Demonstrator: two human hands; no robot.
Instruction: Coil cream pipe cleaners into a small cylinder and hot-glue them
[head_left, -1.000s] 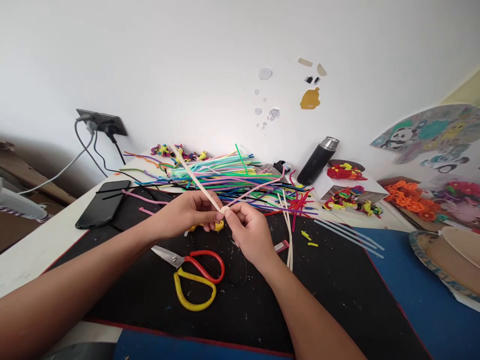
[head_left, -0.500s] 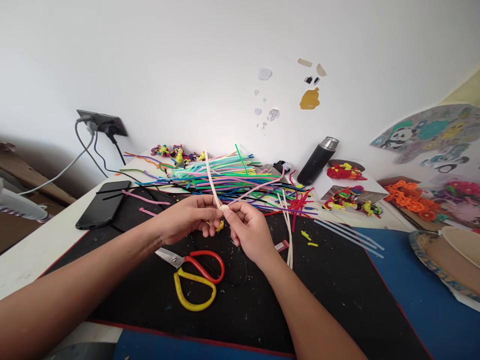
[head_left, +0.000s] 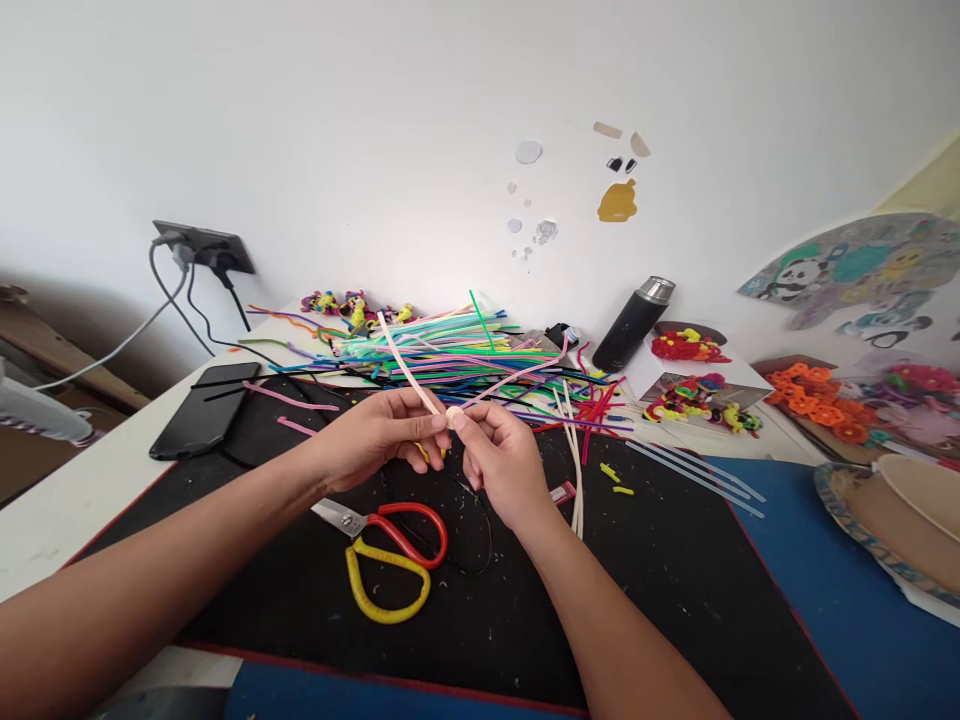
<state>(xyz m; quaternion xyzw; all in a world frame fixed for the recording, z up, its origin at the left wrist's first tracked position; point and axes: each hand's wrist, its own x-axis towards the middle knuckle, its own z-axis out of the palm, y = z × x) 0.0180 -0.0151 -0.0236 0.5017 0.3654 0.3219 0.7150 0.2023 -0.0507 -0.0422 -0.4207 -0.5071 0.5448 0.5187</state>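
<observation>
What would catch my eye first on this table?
Probably the heap of multicoloured fuzzy stems by the white wall. In front of it, the left hand and right hand hold a small round cream piece; below them, metal scissors with one red and one yellow handle lie on the black mat.

The small coiled fuzzy stem [head_left: 454,417] was cream. Toward seven o'clock from centre, the looped metal scissors [head_left: 349,521] had silver blades, one red handle and one yellow. The flat mat [head_left: 660,600] at five o'clock was black, edged red; the cylindrical flask [head_left: 624,330] near three o'clock, black with a silver top.
</observation>
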